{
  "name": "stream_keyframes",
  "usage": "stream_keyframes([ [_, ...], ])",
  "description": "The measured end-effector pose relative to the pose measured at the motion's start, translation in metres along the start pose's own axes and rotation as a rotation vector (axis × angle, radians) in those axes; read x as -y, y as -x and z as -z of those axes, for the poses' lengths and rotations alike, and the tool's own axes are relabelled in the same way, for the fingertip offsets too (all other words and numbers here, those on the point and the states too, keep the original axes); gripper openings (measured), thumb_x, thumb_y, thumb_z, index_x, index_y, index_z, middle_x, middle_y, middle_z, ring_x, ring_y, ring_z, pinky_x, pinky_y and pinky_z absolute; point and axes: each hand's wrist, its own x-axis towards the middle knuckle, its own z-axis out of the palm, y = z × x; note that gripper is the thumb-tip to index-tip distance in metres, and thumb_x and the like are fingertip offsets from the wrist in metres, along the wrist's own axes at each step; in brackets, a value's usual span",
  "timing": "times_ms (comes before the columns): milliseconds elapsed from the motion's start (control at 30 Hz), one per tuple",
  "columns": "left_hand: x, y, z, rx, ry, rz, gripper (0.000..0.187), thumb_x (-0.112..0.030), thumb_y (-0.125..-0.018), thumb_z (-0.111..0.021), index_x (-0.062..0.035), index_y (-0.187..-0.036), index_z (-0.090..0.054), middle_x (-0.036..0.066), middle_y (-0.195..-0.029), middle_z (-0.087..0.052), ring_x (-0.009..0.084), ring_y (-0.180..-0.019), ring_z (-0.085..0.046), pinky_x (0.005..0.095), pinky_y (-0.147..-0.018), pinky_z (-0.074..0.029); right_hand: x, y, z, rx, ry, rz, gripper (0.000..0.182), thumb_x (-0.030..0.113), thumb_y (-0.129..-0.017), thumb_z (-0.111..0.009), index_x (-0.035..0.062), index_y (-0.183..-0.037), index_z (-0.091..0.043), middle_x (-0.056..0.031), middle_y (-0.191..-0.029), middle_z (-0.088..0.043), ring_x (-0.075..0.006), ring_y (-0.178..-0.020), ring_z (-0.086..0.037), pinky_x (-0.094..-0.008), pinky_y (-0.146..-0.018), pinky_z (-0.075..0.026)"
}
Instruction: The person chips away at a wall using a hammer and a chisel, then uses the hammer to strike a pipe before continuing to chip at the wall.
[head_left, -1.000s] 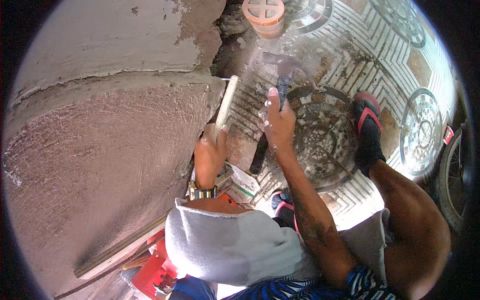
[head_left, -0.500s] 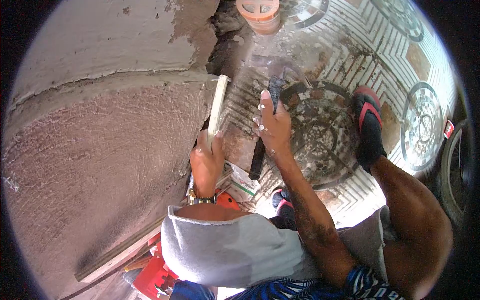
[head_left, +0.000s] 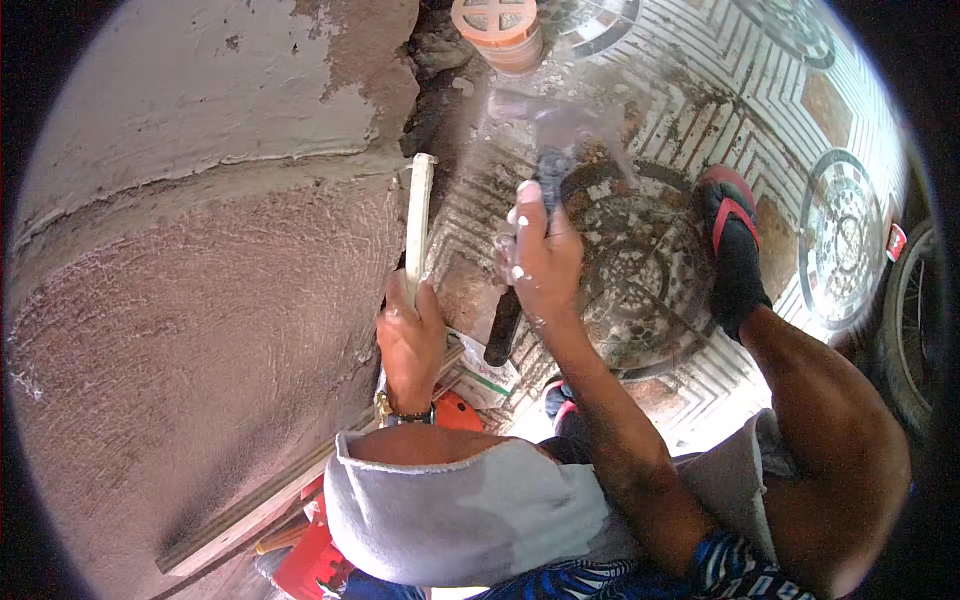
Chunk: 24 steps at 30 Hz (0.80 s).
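left hand [head_left: 408, 340] grips pale chisel [head_left: 417, 215] at wall [head_left: 200, 300], centre | right hand [head_left: 543, 258] grips dark, blurred hammer [head_left: 535, 195]

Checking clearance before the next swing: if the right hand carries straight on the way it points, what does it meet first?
Likely the orange round drain cap at the wall's foot; the right hand, gripping the dark-handled hammer, points up-frame along the patterned floor tiles. Depth is unclear.
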Motion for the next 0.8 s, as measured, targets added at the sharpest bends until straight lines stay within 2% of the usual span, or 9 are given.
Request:
stream_keyframes([
  [133, -0.012, 0.002, 0.004, -0.006, -0.031, -0.004, 0.028, -0.021, -0.094, -0.051, 0.0003, -0.111, -0.05, 0.03, -0.074, -0.061, 0.048, -0.069, -0.061, 0.0522, -0.055, -0.046, -0.032, -0.006, -0.008, 0.095, 0.38, -0.049, 0.05, 0.047, -0.094, -0.051, -0.0027, -0.092, -0.056, -0.0139, -0.067, -0.057, -0.024, -0.066, -0.061, -0.0405, -0.068, -0.049],
  [233, -0.019, 0.0, 0.004, -0.018, -0.019, 0.0, 0.031, -0.024, -0.095, -0.052, 0.0038, -0.108, -0.053, 0.033, -0.076, -0.059, 0.0488, -0.072, -0.06, 0.0503, -0.056, -0.045, -0.021, -0.012, 0.0, 0.068, 0.393, -0.099, 0.046, 0.045, -0.094, -0.052, -0.0016, -0.092, -0.056, -0.0129, -0.067, -0.058, -0.0221, -0.062, -0.061, -0.038, -0.06, -0.049],
  [267, -0.018, 0.001, 0.004, -0.013, -0.01, 0.013, 0.033, -0.025, -0.095, -0.053, 0.0055, -0.107, -0.055, 0.034, -0.077, -0.058, 0.0491, -0.073, -0.06, 0.0494, -0.056, -0.044, -0.017, -0.011, 0.002, 0.003, 0.162, -0.118, 0.042, 0.043, -0.095, -0.053, 0.0026, -0.084, -0.054, -0.0097, -0.065, -0.057, -0.0184, -0.051, -0.058, -0.034, -0.049, -0.047],
  [400, -0.008, 0.002, 0.0, -0.029, -0.041, -0.033, 0.031, -0.023, -0.094, -0.053, 0.0039, -0.108, -0.053, 0.032, -0.075, -0.059, 0.0497, -0.072, -0.06, 0.051, -0.055, -0.045, 0.024, -0.002, 0.006, -0.075, -0.362, 0.051, 0.039, 0.042, -0.095, -0.052, 0.0105, -0.074, -0.044, -0.0042, -0.061, -0.051, -0.0107, -0.04, -0.045, -0.0291, -0.037, -0.041],
  [500, -0.006, 0.001, 0.005, 0.003, -0.067, 0.013, 0.03, -0.024, -0.094, -0.052, 0.0013, -0.11, -0.052, 0.03, -0.073, -0.061, 0.0482, -0.069, -0.061, 0.0521, -0.055, -0.048, -0.012, 0.007, -0.011, -0.152, -0.209, 0.107, 0.04, 0.043, -0.096, -0.049, 0.0064, -0.081, -0.047, -0.0063, -0.062, -0.053, -0.0167, -0.045, -0.051, -0.0342, -0.045, -0.047],
  [600, -0.007, -0.004, 0.011, 0.007, -0.063, -0.006, 0.031, -0.025, -0.093, -0.053, 0.0017, -0.109, -0.054, 0.03, -0.072, -0.061, 0.0476, -0.069, -0.062, 0.0511, -0.055, -0.049, -0.059, -0.008, -0.024, -0.061, 0.49, 0.157, 0.044, 0.043, -0.095, -0.05, 0.0, -0.087, -0.054, -0.0079, -0.06, -0.052, -0.0268, -0.061, -0.059, -0.0432, -0.062, -0.049],
  [633, -0.001, -0.006, 0.009, -0.014, -0.084, -0.039, 0.031, -0.025, -0.093, -0.054, 0.0016, -0.109, -0.055, 0.029, -0.072, -0.062, 0.0474, -0.068, -0.062, 0.051, -0.055, -0.049, -0.058, -0.01, -0.022, -0.026, 0.384, 0.016, 0.042, 0.043, -0.094, -0.052, 0.0015, -0.087, -0.053, -0.0068, -0.06, -0.052, -0.0237, -0.058, -0.059, -0.041, -0.058, -0.049],
  [767, 0.0, -0.004, 0.01, -0.004, -0.113, 0.006, 0.033, -0.025, -0.093, -0.053, 0.0029, -0.109, -0.057, 0.029, -0.071, -0.061, 0.0478, -0.068, -0.062, 0.0509, -0.054, -0.048, 0.024, -0.005, -0.008, -0.064, -0.243, 0.079, 0.04, 0.042, -0.098, -0.048, 0.0094, -0.075, -0.044, -0.0005, -0.059, -0.048, -0.0107, -0.042, -0.047, -0.0267, -0.037, -0.04],
  [800, 0.001, -0.003, 0.008, -0.008, -0.11, -0.008, 0.033, -0.025, -0.093, -0.053, 0.0033, -0.109, -0.057, 0.029, -0.07, -0.061, 0.0479, -0.068, -0.061, 0.051, -0.053, -0.048, 0.033, -0.004, -0.002, -0.087, -0.313, 0.113, 0.04, 0.041, -0.099, -0.046, 0.0098, -0.075, -0.043, -0.0008, -0.058, -0.048, -0.0111, -0.042, -0.046, -0.0269, -0.036, -0.039],
])
